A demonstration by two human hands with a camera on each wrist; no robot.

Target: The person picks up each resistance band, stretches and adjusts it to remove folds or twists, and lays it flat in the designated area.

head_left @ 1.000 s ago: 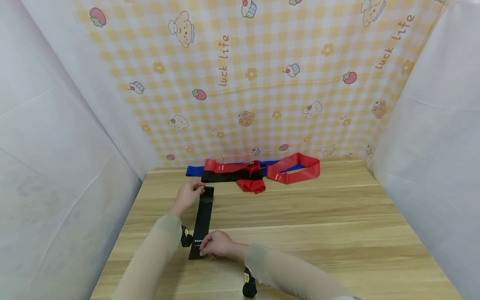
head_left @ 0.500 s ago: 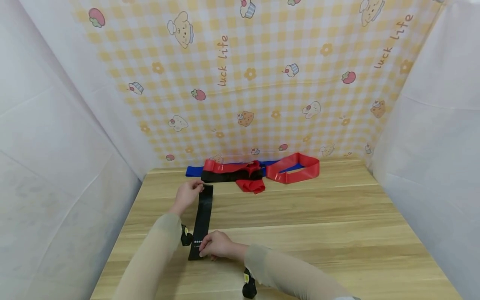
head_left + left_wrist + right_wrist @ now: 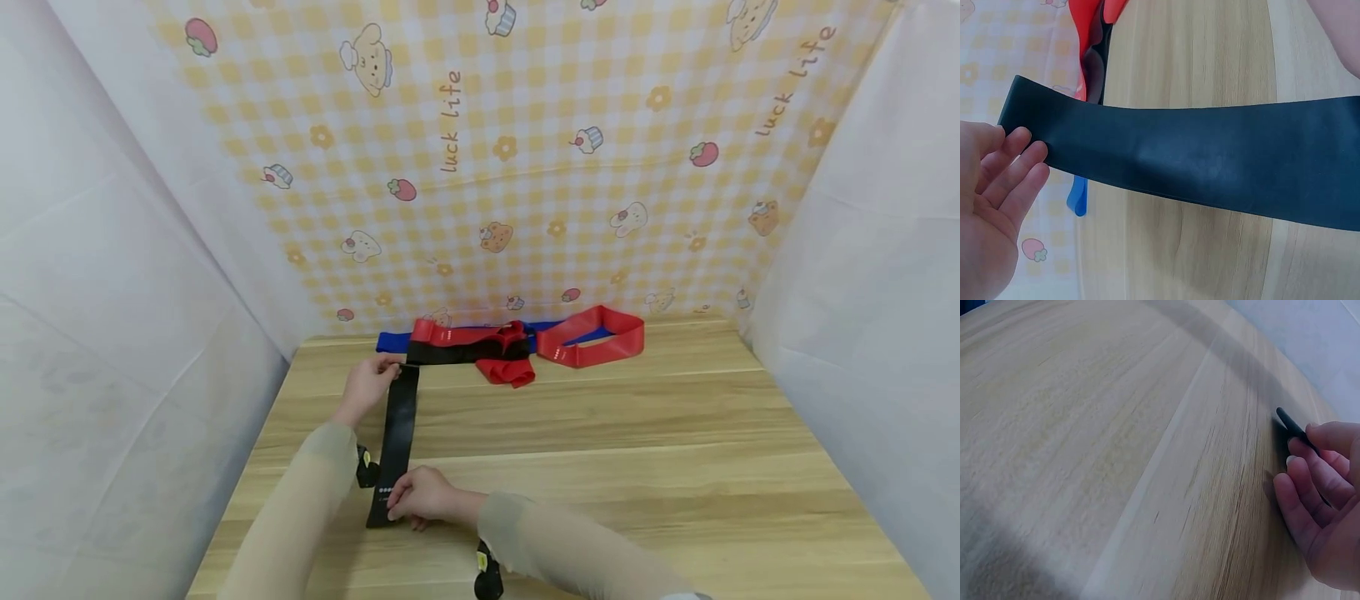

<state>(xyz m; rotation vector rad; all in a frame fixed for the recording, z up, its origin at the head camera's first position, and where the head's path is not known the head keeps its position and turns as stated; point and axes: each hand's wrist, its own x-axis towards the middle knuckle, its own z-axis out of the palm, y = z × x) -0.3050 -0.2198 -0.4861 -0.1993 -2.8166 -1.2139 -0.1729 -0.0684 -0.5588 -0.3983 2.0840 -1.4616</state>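
A long black resistance band [image 3: 399, 417] with white dots and small print near its near end stretches between both hands, left of the table's middle. My left hand [image 3: 367, 387] pinches its far end; in the left wrist view the thumb of the left hand [image 3: 997, 206] is partly cut off, and the flattened band [image 3: 1179, 150] appears raised off the wood. My right hand [image 3: 424, 493] pinches the near end at its right edge. In the right wrist view, only a thin edge of the band [image 3: 1289, 425] shows between the thumb and fingers of the right hand [image 3: 1329, 494].
Along the back edge lie more bands: a blue one [image 3: 392, 342], a black one [image 3: 442, 353], a red one [image 3: 457, 335] and a red loop [image 3: 611, 350] standing on edge. A crumpled red piece [image 3: 506, 372] is in front. Cloth walls enclose the wooden table [image 3: 637, 467].
Both hands and the black band have shifted slightly left. Its far end has moved a little away from me and its near end a little closer. The bands at the back stay put.
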